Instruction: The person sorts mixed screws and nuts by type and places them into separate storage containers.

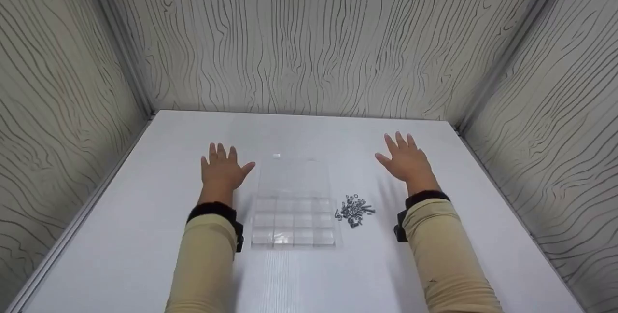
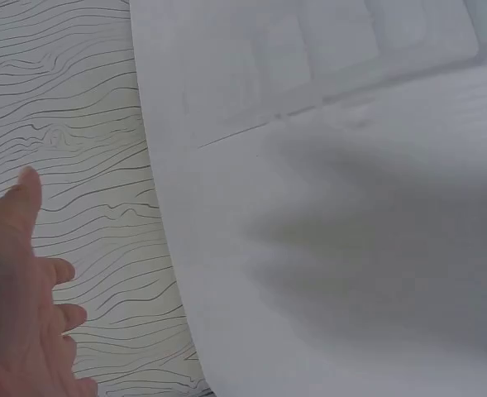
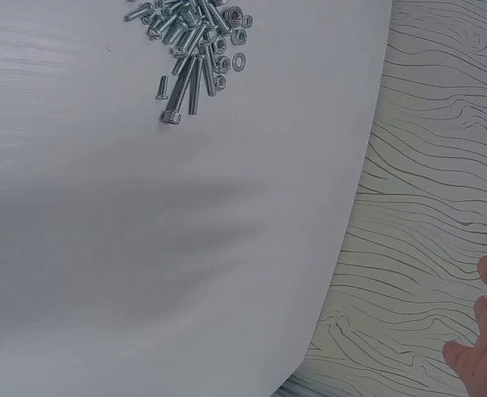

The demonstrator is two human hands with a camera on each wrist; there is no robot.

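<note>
White worktop (image 1: 125, 240) bore a clear divided box (image 1: 303, 228) beside metal fasteners (image 1: 355, 210); left hand (image 1: 223, 170) and right hand (image 1: 408, 161) hovered, fingers (image 1: 220, 151) spread, empty.

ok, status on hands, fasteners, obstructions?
Left hand, right hand: spread, holding nothing. Fastener pile loose, right of clear case. Nothing visible between right hand and pile.

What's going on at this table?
A person holds an open left hand and right hand over a white table, gripping nothing. Between them sits a clear compartment box, its lid open on the far side. A loose pile of bolts, nuts and washers lies just right of the box; none shows inside it.
</note>
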